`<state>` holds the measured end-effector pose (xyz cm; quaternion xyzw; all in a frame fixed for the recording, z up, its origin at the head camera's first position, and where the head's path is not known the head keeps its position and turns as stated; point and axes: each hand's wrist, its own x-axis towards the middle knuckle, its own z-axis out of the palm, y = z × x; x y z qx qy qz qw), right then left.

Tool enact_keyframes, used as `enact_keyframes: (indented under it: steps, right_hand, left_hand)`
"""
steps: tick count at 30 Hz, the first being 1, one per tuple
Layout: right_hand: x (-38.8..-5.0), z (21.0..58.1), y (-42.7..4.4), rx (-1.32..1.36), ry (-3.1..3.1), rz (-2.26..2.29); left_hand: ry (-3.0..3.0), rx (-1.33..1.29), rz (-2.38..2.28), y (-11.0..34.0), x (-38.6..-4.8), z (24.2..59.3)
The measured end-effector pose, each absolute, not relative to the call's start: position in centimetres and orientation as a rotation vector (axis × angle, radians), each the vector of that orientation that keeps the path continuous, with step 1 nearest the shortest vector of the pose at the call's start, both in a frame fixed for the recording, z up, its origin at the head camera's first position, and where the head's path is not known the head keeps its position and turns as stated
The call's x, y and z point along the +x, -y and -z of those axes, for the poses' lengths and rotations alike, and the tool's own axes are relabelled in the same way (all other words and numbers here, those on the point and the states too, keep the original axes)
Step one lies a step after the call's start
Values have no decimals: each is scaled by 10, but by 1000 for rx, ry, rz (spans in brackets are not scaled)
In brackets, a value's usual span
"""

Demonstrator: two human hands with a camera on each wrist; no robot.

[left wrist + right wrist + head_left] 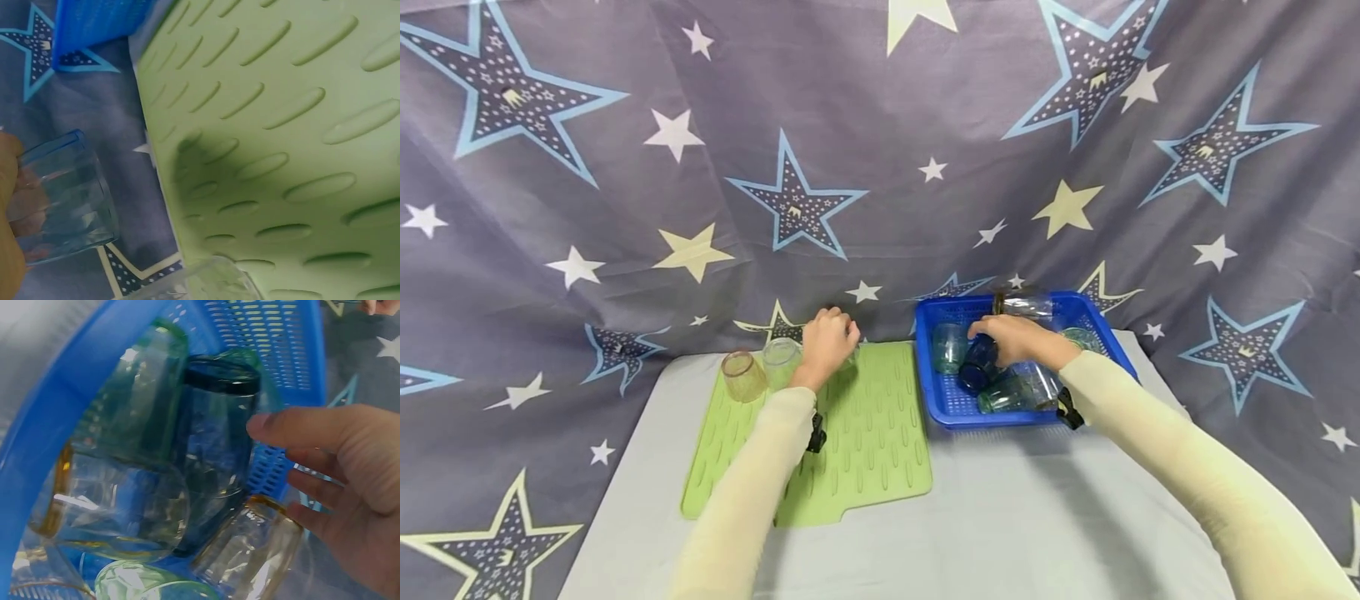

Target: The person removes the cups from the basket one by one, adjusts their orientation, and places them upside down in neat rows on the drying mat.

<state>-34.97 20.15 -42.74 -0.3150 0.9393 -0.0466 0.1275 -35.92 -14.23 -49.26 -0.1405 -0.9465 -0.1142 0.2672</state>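
My left hand [829, 346] holds a clear, bluish-tinted glass [65, 194] above the far edge of the green drying mat [880, 433]. Its fingers show through the glass wall in the left wrist view. On the mat's far left stand an amber glass [743, 379] and a clear glass [781, 358]. Over in the blue basket [951, 421], my right hand [350, 462] is at a dark blue glass [215, 437]. One fingertip reaches that glass's side, while the other fingers stay apart from it, loosely bent.
More glasses crowd the basket: a green one [140, 394], a clear one with an amber rim [125, 503] and another amber-rimmed one [253, 547]. A clear glass [1028, 305] lies along the basket's back. Behind the white table [985, 517] hangs a star-patterned curtain [880, 150].
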Motion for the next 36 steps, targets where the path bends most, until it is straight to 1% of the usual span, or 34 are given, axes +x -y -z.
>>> enact_keyframes:
  steps: [2,8,14,22,36]
  right_hand:
    - [-349,432,-203,-892,-2741,87]
    - [-352,441,-202,-887,-2731,23]
    - [-358,446,-202,-837,-2732,-1]
    - [-359,457,-200,-931,-2748,-35]
    - [-355,467,-197,-921,-2718,-43]
  left_hand:
    - [2558,-385,295,142,-361,496]
    - [2591,-289,267,149,-365,503]
    - [2629,-277,261,152,-372,506]
    - [2718,-213,246,154,-373,517]
    - [2788,-246,169,154,-375,533]
